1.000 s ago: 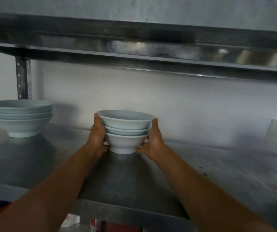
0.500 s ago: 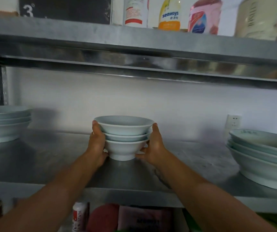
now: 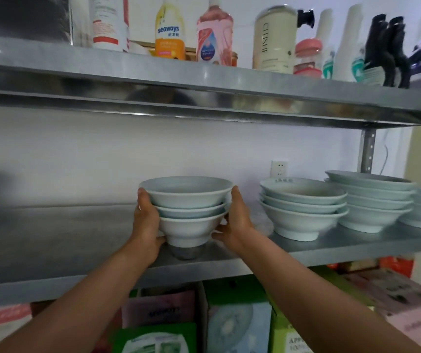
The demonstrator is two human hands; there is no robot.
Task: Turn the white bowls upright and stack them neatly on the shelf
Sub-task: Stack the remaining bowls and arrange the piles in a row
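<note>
We clasp the stack (image 3: 186, 212) between left hand (image 3: 146, 221) and right hand (image 3: 235, 220); shoved right carelessly, it may clip the next stack (image 3: 302, 212) and chip a rim

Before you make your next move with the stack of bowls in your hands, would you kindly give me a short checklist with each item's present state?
1. All three bowls in the held stack upright: ok.
2. Opposite sides held by the left hand and right hand: ok.
3. Bowls nested level, none tilted: ok.
4. Its foot set down fully on the shelf: cannot tell.
5. Gap between the right hand and the neighbouring stack: ok.
</note>
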